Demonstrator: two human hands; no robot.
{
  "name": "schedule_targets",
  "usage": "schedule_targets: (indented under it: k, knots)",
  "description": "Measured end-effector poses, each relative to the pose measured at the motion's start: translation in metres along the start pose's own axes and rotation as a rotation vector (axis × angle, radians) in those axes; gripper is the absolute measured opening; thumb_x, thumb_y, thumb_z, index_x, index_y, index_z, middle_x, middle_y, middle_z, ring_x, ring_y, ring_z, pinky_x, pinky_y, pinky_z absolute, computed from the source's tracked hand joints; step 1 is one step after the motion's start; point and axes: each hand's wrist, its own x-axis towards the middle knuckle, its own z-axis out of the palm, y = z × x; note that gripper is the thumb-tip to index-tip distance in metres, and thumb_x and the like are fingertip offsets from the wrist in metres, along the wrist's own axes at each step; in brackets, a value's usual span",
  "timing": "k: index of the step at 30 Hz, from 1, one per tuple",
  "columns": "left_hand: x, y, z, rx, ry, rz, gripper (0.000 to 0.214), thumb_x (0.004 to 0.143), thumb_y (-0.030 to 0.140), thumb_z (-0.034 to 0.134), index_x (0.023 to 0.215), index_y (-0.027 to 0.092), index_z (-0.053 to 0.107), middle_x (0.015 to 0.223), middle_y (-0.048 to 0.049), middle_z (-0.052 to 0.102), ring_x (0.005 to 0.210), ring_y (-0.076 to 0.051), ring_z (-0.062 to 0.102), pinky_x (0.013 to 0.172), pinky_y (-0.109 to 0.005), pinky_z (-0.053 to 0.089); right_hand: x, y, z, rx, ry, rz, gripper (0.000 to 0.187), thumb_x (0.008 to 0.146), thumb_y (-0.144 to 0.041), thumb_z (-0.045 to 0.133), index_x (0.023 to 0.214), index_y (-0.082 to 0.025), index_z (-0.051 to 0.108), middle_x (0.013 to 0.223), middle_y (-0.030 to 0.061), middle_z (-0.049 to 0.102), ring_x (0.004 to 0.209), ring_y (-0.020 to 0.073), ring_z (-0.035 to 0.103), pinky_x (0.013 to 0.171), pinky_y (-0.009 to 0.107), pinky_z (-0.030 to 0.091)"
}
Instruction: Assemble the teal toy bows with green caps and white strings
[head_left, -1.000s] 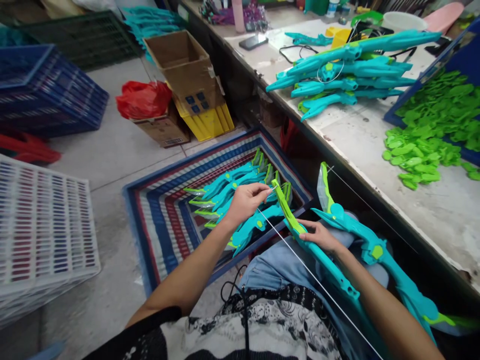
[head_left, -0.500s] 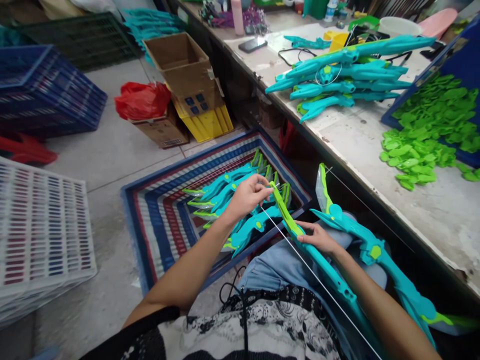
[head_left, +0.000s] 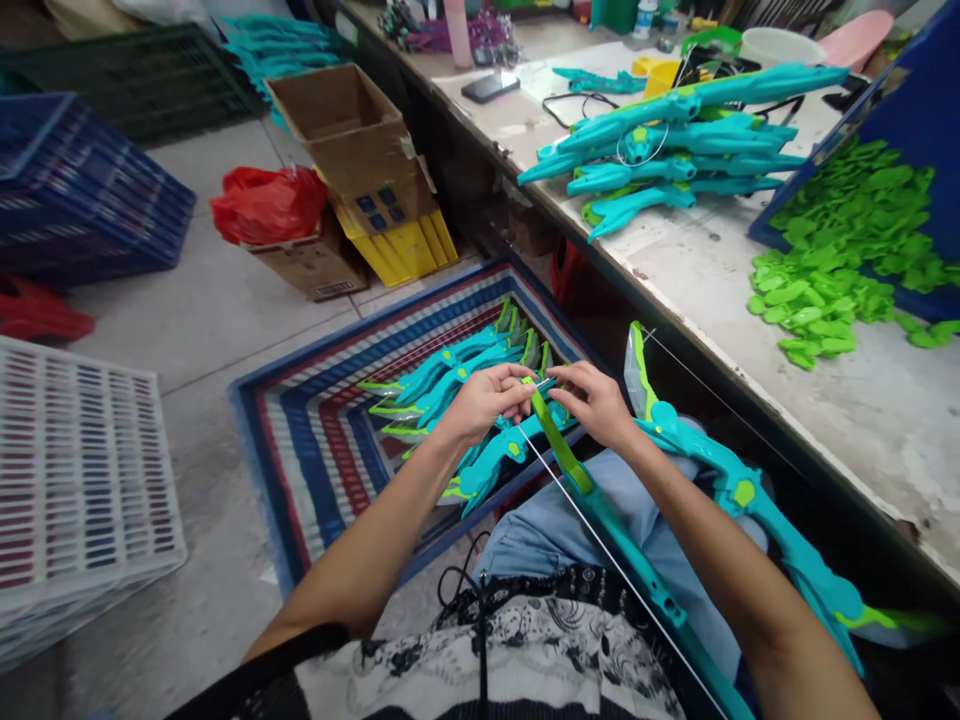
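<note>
A teal toy bow (head_left: 600, 515) with a green tip (head_left: 553, 430) slants across my lap. Its white string (head_left: 592, 528) runs beside it, up to the tip. My left hand (head_left: 491, 402) is closed at the green tip, thumb and fingers pinching the string there. My right hand (head_left: 596, 400) is closed on the other side of the tip, fingertips pinching what looks like the string's short end; the fingers partly hide it. A second teal bow (head_left: 780, 530), with a clear-and-green tip, rests to the right of my right forearm.
A striped lined bin (head_left: 300, 440) holds several teal bows (head_left: 450, 375). On the workbench (head_left: 675, 265) lie stacked teal bows (head_left: 660, 150) and a heap of green pieces (head_left: 817, 290). Cardboard boxes (head_left: 360, 150), a white crate (head_left: 82, 490) and a blue crate (head_left: 90, 190) stand leftward.
My right hand has left the bow's body and moved up to the tip, beside my left hand. My left hand stays near the tip with the string.
</note>
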Motion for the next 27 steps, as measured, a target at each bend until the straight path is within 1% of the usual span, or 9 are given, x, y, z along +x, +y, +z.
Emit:
schedule_targets:
  k: [6,8,11,14,17,18,20,24,27]
  knots:
    - [-0.001,0.0,-0.004,0.077,-0.011,-0.005,0.044,0.066,0.048,0.075,0.091,0.014,0.059,0.051,0.0029,0.059,0.038,-0.008,0.045,0.043,-0.021,0.04,0.016,-0.006,0.01,0.105,-0.01,-0.02,0.018,0.083,-0.03,0.061,0.071,-0.017,0.064,0.072,0.0007,0.061,0.067,0.0121,0.055,0.064,0.025,0.044]
    - [-0.002,0.0,-0.002,0.226,0.009,-0.006,0.041,0.069,0.048,0.072,0.09,0.016,0.058,0.05,0.0041,0.056,0.039,-0.01,0.048,0.043,-0.022,0.039,0.015,-0.009,0.012,0.101,-0.022,-0.021,0.017,0.081,-0.027,0.06,0.067,-0.017,0.062,0.069,-0.0003,0.059,0.067,0.0119,0.054,0.064,0.025,0.042]
    - [-0.004,-0.003,0.005,0.568,0.17,0.123,0.024,0.076,0.04,0.067,0.081,0.018,0.059,0.06,0.0014,0.06,0.054,-0.013,0.056,0.051,-0.023,0.042,0.025,-0.001,0.001,0.089,0.029,0.016,0.016,0.077,-0.022,0.061,0.062,-0.017,0.06,0.066,-0.0017,0.057,0.065,0.0115,0.053,0.063,0.025,0.041]
    - [-0.008,-0.008,0.016,0.639,0.286,0.315,0.011,0.081,0.029,0.057,0.083,0.018,0.06,0.085,-0.0028,0.066,0.076,-0.015,0.06,0.068,-0.025,0.047,0.045,0.02,-0.03,0.038,0.313,0.152,0.012,0.072,-0.019,0.063,0.061,-0.017,0.06,0.064,-0.0026,0.057,0.063,0.0118,0.052,0.062,0.025,0.041]
    - [-0.007,-0.009,0.023,0.509,0.19,0.408,0.016,0.084,0.026,0.05,0.087,0.018,0.064,0.086,-0.0037,0.067,0.082,-0.016,0.061,0.077,-0.028,0.047,0.056,0.027,-0.061,0.008,0.738,0.279,0.009,0.071,-0.017,0.063,0.063,-0.017,0.059,0.062,-0.0033,0.055,0.061,0.0123,0.051,0.062,0.027,0.041]
    - [-0.005,-0.008,0.025,0.475,0.148,0.403,0.018,0.083,0.027,0.051,0.084,0.018,0.066,0.084,-0.0039,0.066,0.082,-0.016,0.061,0.079,-0.029,0.046,0.053,0.021,-0.064,0.008,0.811,0.265,0.009,0.072,-0.017,0.062,0.064,-0.017,0.059,0.062,-0.0033,0.055,0.061,0.0125,0.051,0.062,0.027,0.041]
    - [0.003,-0.003,0.026,0.367,0.085,0.316,0.02,0.079,0.032,0.057,0.077,0.017,0.069,0.081,-0.0049,0.066,0.082,-0.018,0.06,0.08,-0.03,0.046,0.039,0.0,-0.055,-0.013,0.767,0.121,0.011,0.077,-0.019,0.061,0.066,-0.018,0.059,0.065,-0.0023,0.056,0.065,0.0138,0.053,0.065,0.029,0.044]
    - [0.019,0.013,0.024,0.033,0.036,0.05,0.033,0.068,0.047,0.068,0.074,0.015,0.07,0.08,-0.0071,0.069,0.084,-0.021,0.062,0.08,-0.033,0.047,-0.006,-0.039,-0.001,-0.147,0.413,-0.27,0.013,0.086,-0.017,0.056,0.075,-0.021,0.061,0.076,0.0025,0.061,0.079,0.0172,0.055,0.074,0.034,0.047]
    - [0.017,0.026,0.02,0.115,0.121,0.074,0.027,0.06,0.04,0.075,0.071,0.015,0.068,0.079,-0.0052,0.069,0.081,-0.019,0.061,0.079,-0.032,0.046,-0.022,-0.04,0.028,-0.189,0.392,-0.309,0.011,0.088,-0.015,0.054,0.081,-0.02,0.062,0.079,0.0044,0.061,0.08,0.0177,0.055,0.073,0.034,0.049]
